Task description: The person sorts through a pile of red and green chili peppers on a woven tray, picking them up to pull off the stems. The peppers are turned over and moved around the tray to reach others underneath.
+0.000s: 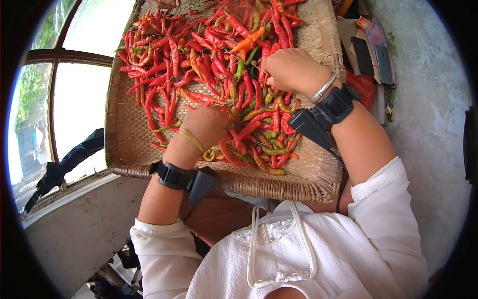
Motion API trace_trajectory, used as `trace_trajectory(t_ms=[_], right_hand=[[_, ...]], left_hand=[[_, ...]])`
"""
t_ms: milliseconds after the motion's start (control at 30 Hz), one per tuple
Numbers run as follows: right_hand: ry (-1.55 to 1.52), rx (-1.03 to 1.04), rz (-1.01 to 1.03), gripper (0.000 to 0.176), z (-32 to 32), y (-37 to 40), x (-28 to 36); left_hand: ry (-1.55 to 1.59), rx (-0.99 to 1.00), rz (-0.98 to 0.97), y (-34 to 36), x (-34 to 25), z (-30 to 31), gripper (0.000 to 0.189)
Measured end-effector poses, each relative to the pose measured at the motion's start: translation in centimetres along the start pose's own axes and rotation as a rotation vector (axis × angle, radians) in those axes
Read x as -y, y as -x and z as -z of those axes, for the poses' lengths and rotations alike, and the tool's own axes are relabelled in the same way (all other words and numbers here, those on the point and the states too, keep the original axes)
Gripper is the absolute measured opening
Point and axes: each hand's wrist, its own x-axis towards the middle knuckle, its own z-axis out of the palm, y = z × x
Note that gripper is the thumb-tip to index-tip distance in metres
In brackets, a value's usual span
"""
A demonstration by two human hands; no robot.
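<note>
Many chili peppers, mostly red with some orange and green, lie heaped in a woven basket tray. Down among the chilies at the near middle is my left hand, its fingers curled and mostly hidden behind its back. My right hand is bent over the right side of the heap, fingers drawn together against the peppers. Whatever either hand grips is hidden from view. Each wrist wears a bracelet and a black strapped device.
A barred window is to the left, with a dark cloth by its sill. Right of the tray lie a dark phone, another dark flat object and a red plastic bag. The tray's near rim is at my lap.
</note>
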Motion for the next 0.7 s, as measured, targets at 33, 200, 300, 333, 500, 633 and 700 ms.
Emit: trace_trajectory(t_ms=[33,200,300,333,500,633,700], right_hand=[[0.012,0.076,-0.056,0.020,0.2,-0.1,0.2],[-0.188,0.272,0.067,0.024,-0.9,-0.7,0.4],[-0.286,0.343,0.122,0.026,-0.6,-0.7,0.7],[-0.337,0.368,0.134,0.027,-0.4,-0.5,0.9],[-0.125,0.302,0.041,0.022,-1.0,-0.3,0.7],[-0.016,0.282,0.063,0.019,-1.4,-0.2,0.7],[0.036,0.272,0.078,0.017,-2.3,-0.2,0.6]], left_hand=[[0.056,-0.023,-0.037,0.1,0.6,0.4,0.016],[0.396,-0.239,0.127,0.9,1.4,7.1,0.017],[0.686,-0.364,0.162,-0.1,2.1,6.9,0.016],[0.918,-0.448,0.158,-0.7,2.3,6.3,0.015],[1.191,-0.556,0.253,-3.2,2.8,5.3,0.016],[1.392,-0.837,-0.049,-4.4,3.8,5.8,0.044],[1.230,-0.782,-0.022,-4.7,3.5,4.7,0.046]])
